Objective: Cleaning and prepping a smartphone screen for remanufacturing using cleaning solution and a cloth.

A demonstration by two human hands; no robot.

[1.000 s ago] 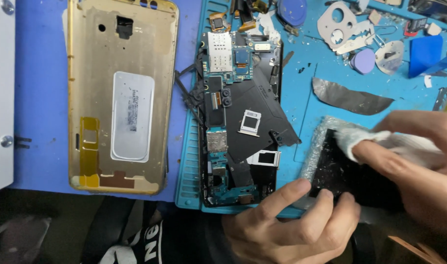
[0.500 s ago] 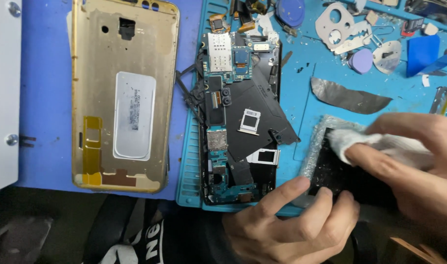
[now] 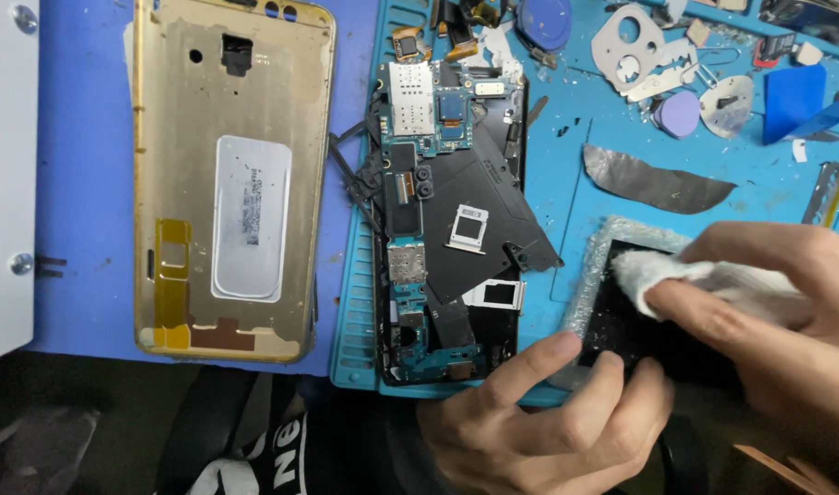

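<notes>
right hand (image 3: 786, 321): fingers pinched together on white wipe (image 3: 704, 280), pressing it onto black panel (image 3: 644, 335)
left hand (image 3: 548, 417): fingers together, tips braced flat on panel's near-left edge, pinning it; nothing clamped
step: looks like wiping the panel face; white specks and residue visible on bare black area just left of wipe, so likely mid-clean, not finished
next move calls for: steady downward pin from left fingertips, light strokes with wipe toward speckled corner, no dragging grit across the surface
panel position: lower right of blue mat (image 3: 566, 183), directly under both hands, lying flat; frosted silvery border (image 3: 589, 275) showing along left and top edges; right part hidden by right hand
wipe vs panel: touching, covering upper-middle of the face
nearby: opened phone body (image 3: 452, 220) with exposed boards just left of panel, close to left index finger; gold back cover (image 3: 227, 174) well apart, far left on purple surface
also: dark foil strip (image 3: 653, 179) above panel, apart from it; loose metal parts (image 3: 644, 50) at top of mat
risk: slip of wipe hand could nudge panel into opened phone body
</notes>
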